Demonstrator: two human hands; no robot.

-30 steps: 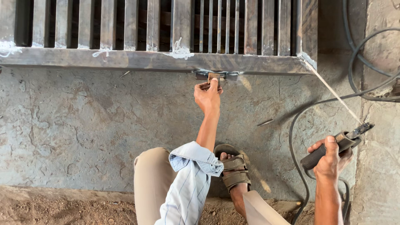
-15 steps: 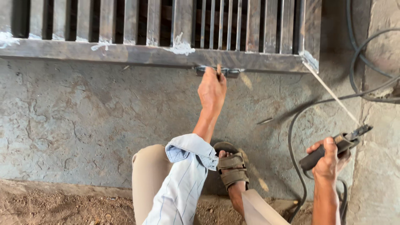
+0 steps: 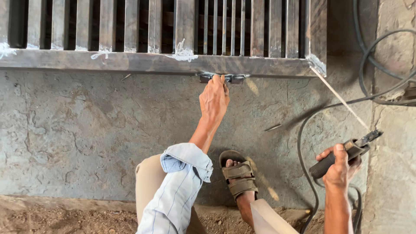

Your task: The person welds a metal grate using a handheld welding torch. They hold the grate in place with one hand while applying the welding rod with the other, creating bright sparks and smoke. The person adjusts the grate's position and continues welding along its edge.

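From the head camera, the left hand [image 3: 214, 99] reaches forward to a small metal bracket [image 3: 223, 78] lying against the lower rail of a barred metal gate [image 3: 164, 63], which lies flat on the concrete floor [image 3: 86, 130]. The fingers are closed on the bracket, pinching it against the rail's edge. The right hand [image 3: 340, 169] is wrapped tight round the handle of a welding electrode holder [image 3: 342, 154], well apart from the left, off to the side near the floor's raised edge. A thin welding rod [image 3: 340, 99] runs up from the holder's clamp, its tip close to the gate's corner (not touching the bracket). A black cable [image 3: 303, 143] loops across the floor behind the holder. A sandalled foot [image 3: 237, 177] rests between the two arms.

To do this well, the bracket should sit square and flush on the rail, held steady by its edge so the fingers lie clear of where the rod would meet the joint. The cable looks best kept slack and off the foot, so nothing tugs the holder. The rod is long and will waver, so a braced wrist would help.
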